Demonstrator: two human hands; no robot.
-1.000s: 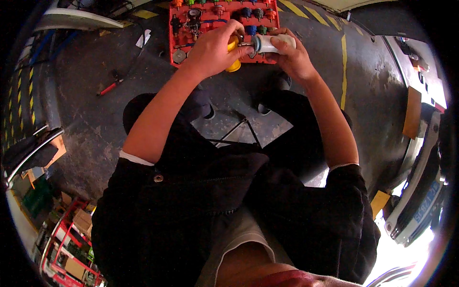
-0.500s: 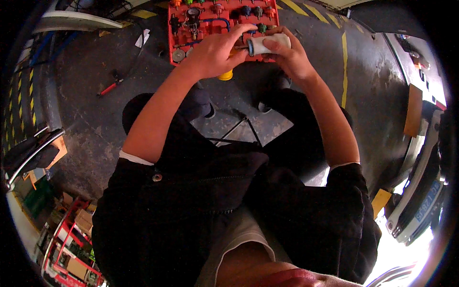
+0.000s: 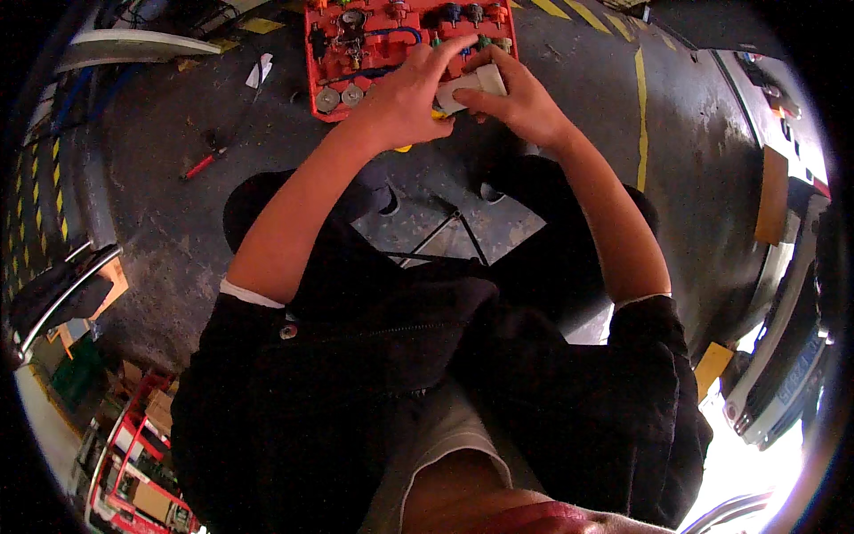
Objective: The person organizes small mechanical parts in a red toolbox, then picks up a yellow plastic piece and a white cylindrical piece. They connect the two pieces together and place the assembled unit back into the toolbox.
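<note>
My right hand (image 3: 525, 102) is closed round a short white cylinder (image 3: 476, 86), its thumb lying along the near side. Facing it, my left hand (image 3: 405, 102) curves round a yellow piece (image 3: 404, 149), mostly hidden behind the palm and fingers, so its kind does not show. The left index finger reaches forward past the cylinder and the thumb points towards it. Both hands are over the near edge of a red tool case (image 3: 318, 89). Set in the case are a gauge (image 3: 354, 18), silver discs (image 3: 328, 99), a blue hose (image 3: 398, 36) and several coloured fittings.
Under me is a dark grey floor with yellow tape lines (image 3: 641, 116). A red-handled tool (image 3: 203, 165) and a white scrap (image 3: 259, 71) lie to the left. A red rack (image 3: 116, 436) stands at lower left, and a car bumper (image 3: 783, 356) at right.
The white cylinder has tilted, and its blue-edged end no longer shows. My hands have drawn slightly closer together. The yellow piece shows further left and less of it is visible.
</note>
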